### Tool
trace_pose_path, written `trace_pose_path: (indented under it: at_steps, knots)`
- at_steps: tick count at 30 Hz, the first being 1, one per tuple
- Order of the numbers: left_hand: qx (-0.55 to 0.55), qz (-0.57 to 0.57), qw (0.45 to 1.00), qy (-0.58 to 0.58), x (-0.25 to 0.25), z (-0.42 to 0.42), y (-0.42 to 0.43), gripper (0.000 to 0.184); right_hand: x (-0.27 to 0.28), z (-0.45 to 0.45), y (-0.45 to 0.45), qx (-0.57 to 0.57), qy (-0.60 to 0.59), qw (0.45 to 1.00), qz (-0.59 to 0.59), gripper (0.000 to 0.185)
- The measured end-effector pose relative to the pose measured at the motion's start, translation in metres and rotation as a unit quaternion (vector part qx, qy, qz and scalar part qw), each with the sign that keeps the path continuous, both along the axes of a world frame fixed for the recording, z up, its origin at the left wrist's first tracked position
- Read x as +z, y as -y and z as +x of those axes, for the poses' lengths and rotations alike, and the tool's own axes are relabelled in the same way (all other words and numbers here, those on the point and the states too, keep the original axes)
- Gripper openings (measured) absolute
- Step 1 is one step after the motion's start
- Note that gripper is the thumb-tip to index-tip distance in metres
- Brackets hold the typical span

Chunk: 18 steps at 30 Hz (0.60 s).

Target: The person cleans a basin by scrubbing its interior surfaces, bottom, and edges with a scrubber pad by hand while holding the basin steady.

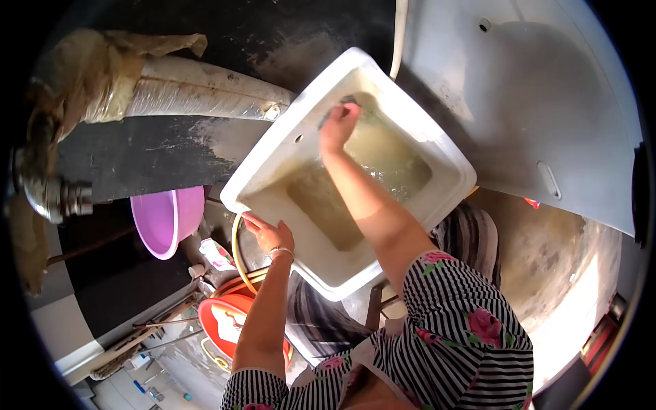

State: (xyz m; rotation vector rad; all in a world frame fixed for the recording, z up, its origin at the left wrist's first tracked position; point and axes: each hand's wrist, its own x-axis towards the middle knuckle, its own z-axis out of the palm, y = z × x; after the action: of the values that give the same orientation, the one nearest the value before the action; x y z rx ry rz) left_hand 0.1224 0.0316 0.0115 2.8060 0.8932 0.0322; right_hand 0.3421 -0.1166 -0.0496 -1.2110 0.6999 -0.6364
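Observation:
A white rectangular sink basin (447,147) stands tilted in front of me, with murky water (389,154) inside. My right hand (339,127) reaches into it and is closed around a dark scouring pad (350,100), pressed against the far inner wall. Most of the pad is hidden by my fingers. At the near left corner of the basin, my left hand (270,236) rests with its fingers stretched out along the outside of the rim, holding nothing.
A wrapped pipe (198,89) and a metal fitting (58,198) are at the left. Below them are a purple tub (189,215), a yellow hose (237,249) and a red basin (208,318). A large grey panel (519,89) stands at the right.

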Motion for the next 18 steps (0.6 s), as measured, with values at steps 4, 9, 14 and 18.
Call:
trace_pose_path:
  at_steps: [4,9,14,18]
  knots:
    - [-0.019,0.024,1.0,0.002,-0.003,-0.001,-0.002,0.103,0.016,-0.022,-0.027,0.011,0.056,0.99,-0.131,0.01]
    - [-0.027,0.026,0.999,-0.001,-0.001,-0.001,-0.001,0.103,0.008,0.025,0.01,-0.096,0.015,0.989,-0.108,0.008]
    - [-0.022,0.014,1.0,-0.001,0.0,0.0,-0.001,0.101,0.026,-0.01,-0.022,-0.011,0.078,0.986,-0.15,0.009]
    - [-0.034,0.035,0.999,0.013,-0.005,-0.004,-0.005,0.101,0.019,0.027,-0.002,-0.059,0.019,0.996,-0.066,0.009]
